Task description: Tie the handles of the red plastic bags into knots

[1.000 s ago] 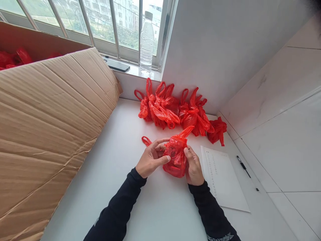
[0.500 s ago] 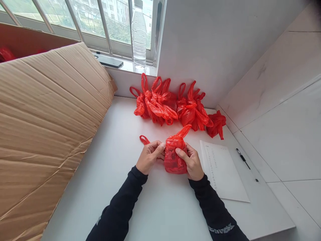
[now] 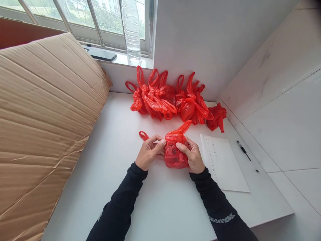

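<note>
Between my hands is a red plastic bag (image 3: 173, 157), pulled snug around a boxy item whose dark print shows faintly through the film. My right hand (image 3: 194, 155) grips its right side, thumb pressed on the front. At its left edge my left hand (image 3: 150, 152) pinches the plastic between thumb and fingers. One loop handle (image 3: 143, 135) sticks out beyond my left hand, and another end of the bag points up to the right. What exactly lies inside cannot be made out.
Several knotted red bags (image 3: 160, 97) line the wall, with one more red bag (image 3: 217, 117) at their right. A written sheet (image 3: 225, 164) and a pen (image 3: 243, 150) lie to the right. A large cardboard box (image 3: 50, 117) fills the left; a water bottle (image 3: 132, 33) and phone (image 3: 101, 54) are on the sill.
The view has shifted slightly, so the surroundings sit a little higher in the picture. Both hands keep their hold on the red bag, with barely any movement.
</note>
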Available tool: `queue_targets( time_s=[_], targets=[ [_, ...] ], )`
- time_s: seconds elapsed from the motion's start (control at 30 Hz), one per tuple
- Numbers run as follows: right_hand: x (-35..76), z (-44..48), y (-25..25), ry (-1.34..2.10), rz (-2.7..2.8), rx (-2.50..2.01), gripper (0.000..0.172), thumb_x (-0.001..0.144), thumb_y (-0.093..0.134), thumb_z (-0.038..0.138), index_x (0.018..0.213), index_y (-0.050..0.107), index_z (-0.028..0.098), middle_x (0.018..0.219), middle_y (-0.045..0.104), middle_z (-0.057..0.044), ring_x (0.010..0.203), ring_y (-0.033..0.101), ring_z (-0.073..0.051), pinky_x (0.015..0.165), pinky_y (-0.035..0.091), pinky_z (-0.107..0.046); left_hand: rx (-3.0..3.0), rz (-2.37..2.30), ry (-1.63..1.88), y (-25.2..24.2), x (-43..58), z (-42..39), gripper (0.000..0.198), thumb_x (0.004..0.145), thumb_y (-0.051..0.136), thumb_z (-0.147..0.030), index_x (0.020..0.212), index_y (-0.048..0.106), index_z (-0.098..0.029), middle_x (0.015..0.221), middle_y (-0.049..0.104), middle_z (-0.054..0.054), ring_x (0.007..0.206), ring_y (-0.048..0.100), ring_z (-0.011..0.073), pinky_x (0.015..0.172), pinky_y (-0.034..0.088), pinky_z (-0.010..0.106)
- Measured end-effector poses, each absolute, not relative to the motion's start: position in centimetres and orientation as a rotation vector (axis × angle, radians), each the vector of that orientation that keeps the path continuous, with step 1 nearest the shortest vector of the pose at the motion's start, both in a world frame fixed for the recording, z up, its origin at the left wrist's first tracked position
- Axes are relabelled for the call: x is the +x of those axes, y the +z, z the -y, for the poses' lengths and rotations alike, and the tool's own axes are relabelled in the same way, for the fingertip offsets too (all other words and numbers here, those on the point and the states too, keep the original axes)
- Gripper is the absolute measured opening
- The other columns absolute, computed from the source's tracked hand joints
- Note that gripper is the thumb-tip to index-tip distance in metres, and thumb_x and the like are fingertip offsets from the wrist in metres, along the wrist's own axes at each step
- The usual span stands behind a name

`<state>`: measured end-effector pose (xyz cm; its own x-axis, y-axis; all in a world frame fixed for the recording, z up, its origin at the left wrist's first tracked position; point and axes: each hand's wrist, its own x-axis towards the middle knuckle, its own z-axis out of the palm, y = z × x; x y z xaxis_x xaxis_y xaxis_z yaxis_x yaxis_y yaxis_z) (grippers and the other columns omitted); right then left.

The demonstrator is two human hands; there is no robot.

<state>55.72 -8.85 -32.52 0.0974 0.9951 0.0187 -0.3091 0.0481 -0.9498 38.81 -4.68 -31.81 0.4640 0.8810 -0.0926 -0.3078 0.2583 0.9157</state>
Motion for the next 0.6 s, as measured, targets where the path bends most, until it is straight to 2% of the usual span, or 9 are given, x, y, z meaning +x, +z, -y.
queue_targets(
  time_s=[0.33, 0.6],
  targets=[
    [55.72, 8.89, -32.15, 1.239, 0.935, -1.032, 0.022, 0.08, 0.074, 0.037, 0.096, 0.071, 0.022, 0.082, 0.067, -0.001, 0.074, 0.059, -0.019, 0.072, 0.05, -0.032, 1.043, -0.646, 0.893, -31.82, 38.86, 4.73, 0.033, 0.085, 0.066, -0.05, 0.087, 0.05, -0.021, 0.064, 0.07, -0.002, 0.054, 0.067, 0.0156, 0.056, 0.056, 0.028],
    [55.59, 9.14, -32.17, 1.186, 1.07, -1.037, 0.02, 0.081, 0.074, 0.035, 0.095, 0.071, 0.022, 0.083, 0.067, 0.0, 0.075, 0.056, -0.017, 0.074, 0.047, -0.031, 1.055, -0.691, 0.961, -31.73, 38.64, 4.66, 0.031, 0.086, 0.065, -0.049, 0.083, 0.055, -0.02, 0.055, 0.065, -0.004, 0.047, 0.059, 0.0117, 0.05, 0.051, 0.022]
  ],
)
